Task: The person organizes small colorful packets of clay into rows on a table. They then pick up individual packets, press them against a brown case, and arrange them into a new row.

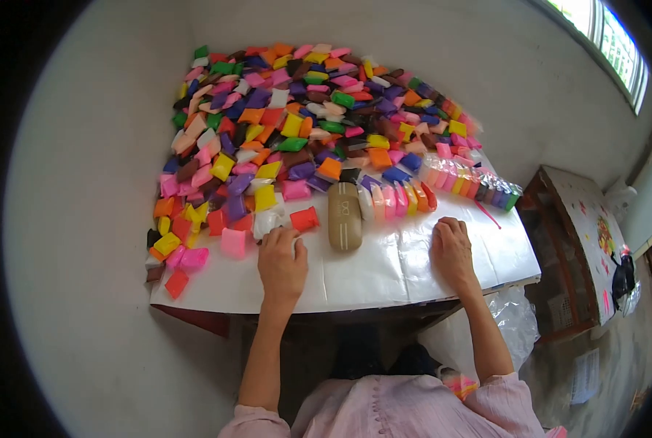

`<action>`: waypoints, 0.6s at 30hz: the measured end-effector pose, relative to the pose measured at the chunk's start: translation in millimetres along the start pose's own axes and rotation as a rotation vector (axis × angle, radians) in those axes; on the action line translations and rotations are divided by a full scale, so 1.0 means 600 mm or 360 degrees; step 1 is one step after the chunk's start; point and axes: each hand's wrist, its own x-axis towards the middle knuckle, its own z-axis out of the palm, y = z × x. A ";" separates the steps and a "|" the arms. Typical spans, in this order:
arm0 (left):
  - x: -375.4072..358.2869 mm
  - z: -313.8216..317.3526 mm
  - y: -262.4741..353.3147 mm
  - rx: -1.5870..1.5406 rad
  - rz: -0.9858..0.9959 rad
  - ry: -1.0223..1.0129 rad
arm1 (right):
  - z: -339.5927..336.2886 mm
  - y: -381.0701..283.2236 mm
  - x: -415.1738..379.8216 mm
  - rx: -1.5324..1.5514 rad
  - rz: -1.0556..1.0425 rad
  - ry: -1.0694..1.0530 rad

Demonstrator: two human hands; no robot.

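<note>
My left hand (282, 266) is at the front left of the white-covered table, its fingers bent onto the lower edge of a white packet (269, 221). A red packet (305, 219) and a pink packet (233, 243) lie on either side of it. Further right, my right hand (453, 252) rests on the sheet with its fingers curled together and nothing visible in them. Between the hands stand a brown-grey bottle-like case (345, 219) and a row of wrapped packets (399, 201). A longer wrapped row (472, 181) lies beyond my right hand.
A large heap of small colourful packets (293, 124) covers the back and left of the table (369, 281). A pink strip (488, 215) lies at the right. Clear plastic bags (512, 317) hang below the front edge. Another table (585, 226) stands at the right.
</note>
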 end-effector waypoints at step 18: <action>-0.061 -0.022 0.010 -0.0671 -0.0177 -0.0236 | -0.008 -0.002 -0.001 0.0155 -0.0043 0.0007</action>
